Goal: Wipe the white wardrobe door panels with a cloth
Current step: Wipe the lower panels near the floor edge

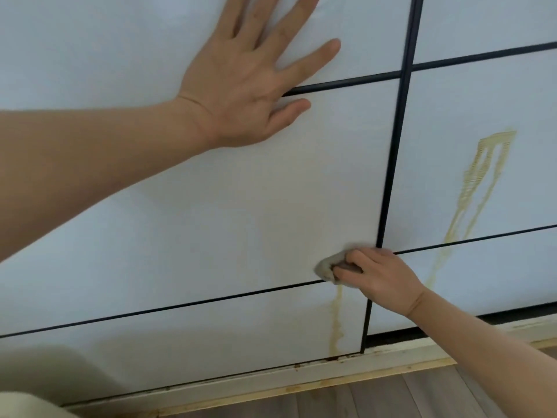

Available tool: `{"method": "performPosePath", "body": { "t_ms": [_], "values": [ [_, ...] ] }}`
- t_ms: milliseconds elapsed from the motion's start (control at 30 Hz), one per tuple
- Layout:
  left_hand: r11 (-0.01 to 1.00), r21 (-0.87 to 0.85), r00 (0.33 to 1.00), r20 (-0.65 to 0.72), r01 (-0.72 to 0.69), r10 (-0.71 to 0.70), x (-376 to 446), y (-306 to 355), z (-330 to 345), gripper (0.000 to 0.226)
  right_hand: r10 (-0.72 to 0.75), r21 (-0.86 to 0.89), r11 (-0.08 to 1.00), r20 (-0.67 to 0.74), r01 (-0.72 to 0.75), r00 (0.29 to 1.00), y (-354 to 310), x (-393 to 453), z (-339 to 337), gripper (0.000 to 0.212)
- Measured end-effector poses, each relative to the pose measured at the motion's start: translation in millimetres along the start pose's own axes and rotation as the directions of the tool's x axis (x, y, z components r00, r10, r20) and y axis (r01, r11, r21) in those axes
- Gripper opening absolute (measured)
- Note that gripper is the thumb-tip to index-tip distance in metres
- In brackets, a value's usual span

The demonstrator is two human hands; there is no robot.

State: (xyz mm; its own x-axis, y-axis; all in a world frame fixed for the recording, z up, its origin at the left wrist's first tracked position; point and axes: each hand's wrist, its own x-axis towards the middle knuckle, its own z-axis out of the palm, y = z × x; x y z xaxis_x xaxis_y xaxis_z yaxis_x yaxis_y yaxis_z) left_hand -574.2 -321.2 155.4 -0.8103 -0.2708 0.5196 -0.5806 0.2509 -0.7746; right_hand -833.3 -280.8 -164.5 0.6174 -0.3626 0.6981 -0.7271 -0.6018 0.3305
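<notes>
My right hand has its fingers curled round a small grey cloth, bunched up so that only a wad of it shows past my fingertips. I press that wad against the white wardrobe door, at the low right corner of the middle panel, just where the vertical black strip meets the thin dark line that parts this panel from the one below. The cloth touches both the panel and that line.

Straight below the cloth a yellow-brown drip stain runs down the lower panel to its bottom edge. Above the cloth, on the middle panel, only a faint yellowish smear shows.

My left hand lies flat on the door higher up and to the left, fingers straight and spread wide, holding nothing. Its palm lies across the black horizontal strip between the top and middle panels, with the thumb on the middle panel.

Right of the vertical strip stands the second door, with a broader streaky yellow stain running down and left across its panels.

Under the doors a pale wooden rail runs along, and nearer me lies grey wood flooring. Something cream-coloured and blurred fills the near left corner; I cannot tell what it is.
</notes>
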Motion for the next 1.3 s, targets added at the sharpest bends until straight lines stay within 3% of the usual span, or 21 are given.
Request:
{"method": "performPosePath", "body": {
  "t_ms": [67, 133, 233, 300, 333, 367, 433, 500, 533, 600, 667, 700, 767, 833, 867, 900, 967, 1033, 1100, 1200, 1300],
  "values": [
    [1.000, 0.008, 0.999, -0.050, -0.004, 0.005, 1, 0, -2, 0.058, 0.022, 0.031, 0.999, 0.012, -0.022, 1.000, 4, 18, -15, 0.035],
    [1.000, 0.011, 0.994, -0.107, -0.011, 0.012, 1, 1, -1, 0.055, 0.147, 0.032, 0.989, -0.130, -0.144, 0.980, 13, 64, -45, 0.033],
    [1.000, 0.018, 0.986, -0.165, 0.000, 0.003, 0, -1, 1, 0.053, 0.463, 0.172, 0.882, -0.484, -0.438, 0.742, 42, 158, -102, 0.043],
    [1.000, 0.014, 0.984, -0.175, 0.008, -0.005, -1, -2, 2, 0.053, 0.542, 0.229, 0.822, -0.599, -0.522, 0.590, 47, 199, -118, 0.042],
    [1.000, 0.008, 0.984, -0.177, 0.006, -0.004, -1, -2, 2, 0.053, 0.527, 0.192, 0.833, -0.562, -0.518, 0.638, 40, 200, -109, 0.034],
    [1.000, 0.003, 0.984, -0.180, -0.001, 0.001, -2, -2, 3, 0.053, 0.501, 0.188, 0.864, -0.424, -0.467, 0.755, 20, 190, -89, 0.015],
    [1.000, 0.013, 0.983, -0.185, -0.009, 0.011, -3, -4, 4, 0.054, 0.204, 0.155, 0.969, -0.067, -0.192, 0.977, -32, 135, -32, 0.015],
    [1.000, 0.022, 0.983, -0.185, -0.006, 0.010, -3, -4, 6, 0.054, -0.128, 0.111, 0.988, 0.186, 0.109, 0.974, -67, 74, 14, 0.015],
    [1.000, 0.021, 0.982, -0.188, -0.002, 0.006, -3, -4, 7, 0.054, -0.204, 0.067, 0.979, 0.204, 0.195, 0.957, -68, 56, 27, 0.022],
    [1.000, 0.015, 0.982, -0.188, -0.001, 0.004, -4, -4, 8, 0.054, -0.194, 0.086, 0.979, 0.113, 0.185, 0.974, -57, 62, 30, 0.027],
    [1.000, 0.015, 0.982, -0.189, -0.001, 0.004, -4, -3, 8, 0.054, -0.029, 0.064, 0.997, -0.143, 0.039, 0.989, -44, 107, -2, 0.033],
    [1.000, 0.015, 0.982, -0.190, 0.005, -0.002, -5, -3, 8, 0.053, 0.104, 0.044, 0.994, -0.312, -0.095, 0.944, -34, 135, -22, 0.038],
    [1.000, 0.012, 0.981, -0.195, 0.011, -0.008, -5, -2, 6, 0.053, 0.386, 0.155, 0.919, -0.537, -0.362, 0.750, -8, 183, -64, 0.053],
    [1.000, 0.010, 0.980, -0.198, 0.012, -0.010, -5, -3, 4, 0.052, 0.562, 0.317, 0.823, -0.575, -0.472, 0.594, 0, 207, -75, 0.061],
    [1.000, 0.007, 0.980, -0.200, 0.006, -0.005, -5, -2, 4, 0.052, 0.516, 0.244, 0.848, -0.581, -0.471, 0.629, -9, 205, -66, 0.060],
    [1.000, 0.010, 0.979, -0.202, 0.001, 0.001, -6, -2, 5, 0.052, 0.393, 0.137, 0.913, -0.552, -0.385, 0.735, -24, 191, -47, 0.054],
    [1.000, 0.027, 0.980, -0.198, 0.002, 0.004, -8, -2, 6, 0.051, 0.046, 0.041, 0.999, -0.298, -0.036, 0.953, -60, 133, 7, 0.034],
    [0.998, 0.052, 0.974, -0.223, -0.029, 0.040, -7, -2, 9, 0.046, -0.141, 0.023, 0.990, 0.070, 0.140, 0.988, -85, 57, 45, 0.031],
    [0.993, 0.106, 0.943, -0.319, -0.057, 0.089, -8, 2, 10, 0.042, -0.134, 0.051, 0.991, 0.271, 0.125, 0.953, -85, 5, 56, 0.033],
    [0.983, 0.065, 0.874, -0.451, -0.170, 0.180, -28, 42, 20, 0.053, -0.059, 0.037, 0.998, 0.201, 0.052, 0.978, -58, -8, 34, 0.025],
    [0.936, -0.138, 0.917, -0.290, -0.324, 0.274, -68, 131, 33, 0.049, 0.102, -0.051, 0.993, -0.138, -0.110, 0.985, -20, 22, -14, 0.031]
  ]
}}
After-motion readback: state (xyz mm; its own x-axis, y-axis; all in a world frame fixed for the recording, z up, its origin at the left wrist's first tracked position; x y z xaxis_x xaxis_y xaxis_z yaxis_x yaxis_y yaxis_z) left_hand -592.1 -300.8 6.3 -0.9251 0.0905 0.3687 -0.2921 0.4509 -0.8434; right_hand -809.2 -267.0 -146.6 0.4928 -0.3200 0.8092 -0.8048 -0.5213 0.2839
